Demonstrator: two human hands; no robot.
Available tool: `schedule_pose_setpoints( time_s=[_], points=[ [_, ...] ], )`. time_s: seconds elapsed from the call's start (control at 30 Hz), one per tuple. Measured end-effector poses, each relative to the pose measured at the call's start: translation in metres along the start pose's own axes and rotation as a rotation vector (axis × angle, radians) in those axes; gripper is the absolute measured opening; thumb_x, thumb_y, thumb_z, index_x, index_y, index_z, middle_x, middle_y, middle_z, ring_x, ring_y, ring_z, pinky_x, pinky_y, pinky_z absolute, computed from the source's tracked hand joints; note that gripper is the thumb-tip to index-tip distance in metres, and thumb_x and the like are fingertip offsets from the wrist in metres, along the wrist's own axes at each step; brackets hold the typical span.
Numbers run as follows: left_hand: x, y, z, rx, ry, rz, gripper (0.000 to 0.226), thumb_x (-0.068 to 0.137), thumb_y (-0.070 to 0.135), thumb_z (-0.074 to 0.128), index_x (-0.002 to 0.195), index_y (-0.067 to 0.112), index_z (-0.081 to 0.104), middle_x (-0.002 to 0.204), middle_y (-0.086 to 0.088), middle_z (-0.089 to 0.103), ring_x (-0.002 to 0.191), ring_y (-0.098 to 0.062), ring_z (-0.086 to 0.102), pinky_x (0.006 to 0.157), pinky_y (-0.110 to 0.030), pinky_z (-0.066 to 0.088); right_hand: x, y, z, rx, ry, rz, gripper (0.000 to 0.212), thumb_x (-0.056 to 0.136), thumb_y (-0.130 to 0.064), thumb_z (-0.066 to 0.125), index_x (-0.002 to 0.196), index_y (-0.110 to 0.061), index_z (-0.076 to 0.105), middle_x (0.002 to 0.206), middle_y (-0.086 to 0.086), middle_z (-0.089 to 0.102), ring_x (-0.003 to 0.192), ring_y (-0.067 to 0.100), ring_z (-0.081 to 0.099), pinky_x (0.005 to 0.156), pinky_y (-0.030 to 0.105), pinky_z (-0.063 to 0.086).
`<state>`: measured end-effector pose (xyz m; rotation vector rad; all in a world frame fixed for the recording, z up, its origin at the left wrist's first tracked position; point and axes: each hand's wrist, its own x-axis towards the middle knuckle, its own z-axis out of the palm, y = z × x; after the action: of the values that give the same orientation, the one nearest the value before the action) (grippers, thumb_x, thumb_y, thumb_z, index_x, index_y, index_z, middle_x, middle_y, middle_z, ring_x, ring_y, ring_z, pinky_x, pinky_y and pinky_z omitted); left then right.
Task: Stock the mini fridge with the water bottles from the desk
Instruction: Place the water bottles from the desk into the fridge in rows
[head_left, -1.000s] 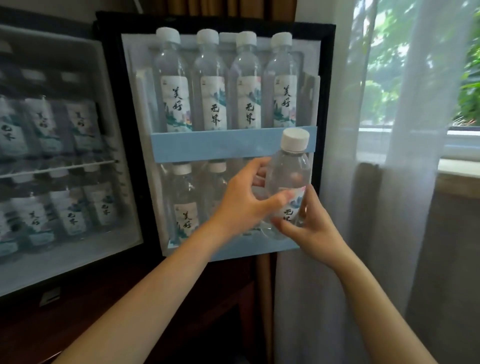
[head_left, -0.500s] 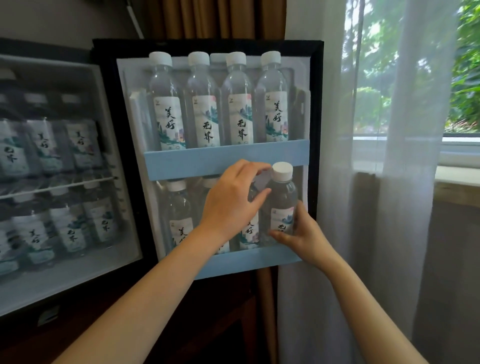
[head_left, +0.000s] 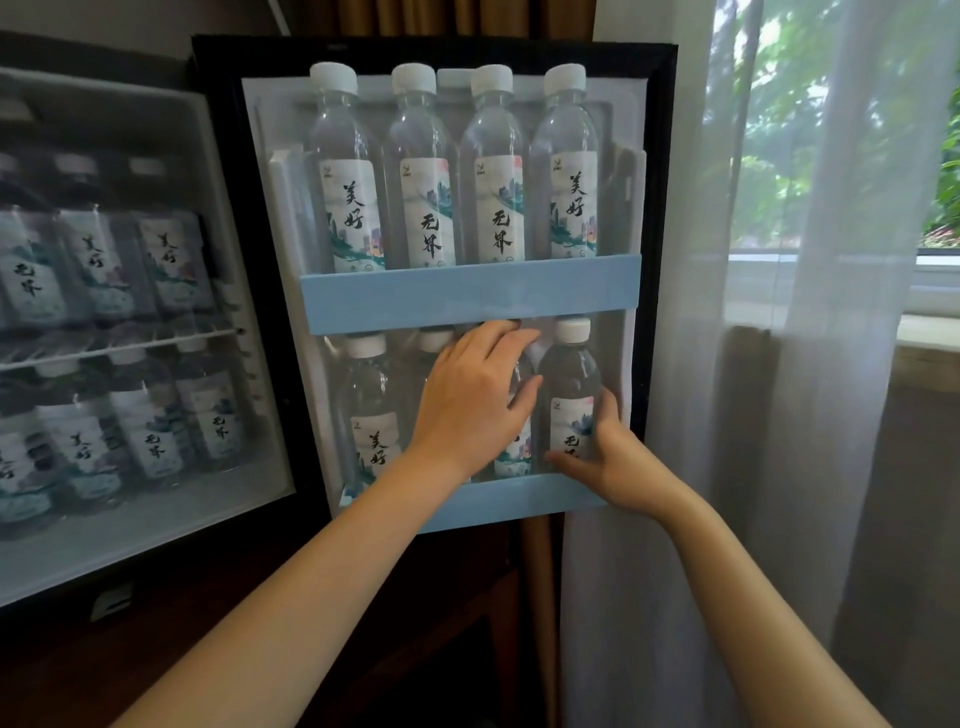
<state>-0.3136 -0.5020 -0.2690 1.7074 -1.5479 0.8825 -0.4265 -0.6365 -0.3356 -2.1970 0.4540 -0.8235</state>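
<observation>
Door shelf (head_left: 467, 506) holding bottles, right hand (head_left: 618, 467) gripping end bottle (head_left: 571, 395), left hand (head_left: 475, 402) spread flat.

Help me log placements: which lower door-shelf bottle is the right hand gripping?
The rightmost bottle; the right hand wraps its label, others aren't gripped.

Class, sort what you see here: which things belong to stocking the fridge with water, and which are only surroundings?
Part of the job:
- bottle being seated in the lower door shelf
- right hand gripping it
- left hand steadying its neighbours
- upper door row
- bottles inside the fridge

Only surroundings:
- sheer curtain
- window sill
</observation>
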Motion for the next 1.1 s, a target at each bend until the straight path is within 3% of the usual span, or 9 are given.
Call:
schedule_pose_setpoints(
  time_s=[0.1,0.17,0.23,0.33,0.47,0.57,0.67,0.83,1.1],
  points=[
    [0.0,0.001,0.002,0.016,-0.017,-0.001,0.04,0.085,0.02,0.063,0.123,0.008,0.057,0.126,-0.011,0.057,0.119,-0.026,0.051,0.1,-0.037,0.038,0.001,-0.003,0.0,-0.027,-0.009,0.002,0.088,0.083,-0.022,0.068,0.145,-0.016,0.007,0.107,-0.024,0.048,0.097,-0.006,0.057,0.079,0.008,0.046],
    [-0.001,0.002,0.003,0.023,-0.013,0.002,0.04,0.085,0.018,0.063,0.122,0.007,0.057,0.125,-0.013,0.056,0.119,-0.028,0.051,0.098,-0.037,0.041,0.001,-0.004,0.002,-0.027,0.008,-0.004,0.096,0.083,-0.02,0.068,0.148,-0.015,-0.003,0.117,-0.016,0.048,0.107,0.006,0.057,0.092,0.023,0.048],
    [-0.003,0.003,0.003,0.015,0.0,-0.012,0.039,0.084,0.017,0.064,0.121,0.006,0.057,0.123,-0.014,0.056,0.117,-0.028,0.051,0.093,-0.035,0.045,0.001,-0.003,0.005,-0.021,0.031,0.002,0.1,0.083,-0.019,0.068,0.148,-0.017,-0.008,0.121,-0.01,0.048,0.106,0.011,0.059,0.095,0.034,0.05],
    [-0.008,0.004,0.004,-0.021,0.018,-0.075,0.039,0.086,0.016,0.061,0.123,0.007,0.055,0.126,-0.011,0.051,0.115,-0.026,0.051,0.089,-0.032,0.046,0.0,0.0,0.01,-0.045,0.087,0.024,0.107,0.08,-0.029,0.071,0.147,-0.023,-0.013,0.128,-0.007,0.049,0.104,0.01,0.059,0.088,0.028,0.05],
    [-0.008,0.012,0.008,-0.015,-0.025,-0.178,0.047,0.087,0.018,0.058,0.131,0.01,0.044,0.136,-0.011,0.04,0.109,-0.026,0.052,0.085,-0.032,0.045,-0.003,0.0,0.018,-0.011,0.236,0.01,0.119,0.069,-0.049,0.075,0.147,-0.025,-0.011,0.151,-0.005,0.029,0.126,0.011,0.046,0.092,0.023,0.041],
    [-0.001,0.02,0.011,-0.013,-0.072,-0.288,0.05,0.086,0.02,0.058,0.131,0.012,0.038,0.13,-0.015,0.041,0.103,-0.032,0.053,0.077,-0.031,0.04,-0.005,0.001,0.025,-0.059,0.333,-0.009,0.112,0.072,-0.042,0.075,0.148,-0.027,-0.007,0.149,-0.003,0.034,0.121,0.014,0.051,0.085,0.026,0.045],
    [0.008,0.025,0.015,-0.013,-0.193,-0.369,0.053,0.087,0.024,0.056,0.135,0.017,0.035,0.13,-0.02,0.039,0.108,-0.039,0.05,0.085,-0.037,0.042,-0.007,0.004,0.028,-0.082,0.353,-0.032,0.104,0.078,-0.037,0.072,0.148,-0.028,-0.005,0.145,-0.002,0.039,0.115,0.015,0.055,0.081,0.034,0.052],
    [0.021,0.03,0.017,0.011,-0.34,-0.478,0.044,0.089,0.024,0.05,0.131,0.015,0.043,0.129,-0.023,0.036,0.121,-0.042,0.037,0.093,-0.039,0.039,-0.004,0.004,0.029,-0.091,0.339,-0.017,0.101,0.08,-0.039,0.07,0.149,-0.025,-0.003,0.142,-0.003,0.042,0.111,0.003,0.048,0.072,0.024,0.046],
    [0.001,0.035,0.016,0.133,-0.088,-0.341,0.037,0.096,0.037,0.043,0.126,0.018,0.051,0.115,-0.017,0.044,0.101,-0.033,0.048,0.073,-0.03,0.038,-0.004,0.006,0.034,-0.037,0.405,-0.015,0.1,0.08,-0.034,0.071,0.149,-0.025,-0.001,0.134,-0.007,0.049,0.105,-0.009,0.043,0.061,0.005,0.037]
  ],
)
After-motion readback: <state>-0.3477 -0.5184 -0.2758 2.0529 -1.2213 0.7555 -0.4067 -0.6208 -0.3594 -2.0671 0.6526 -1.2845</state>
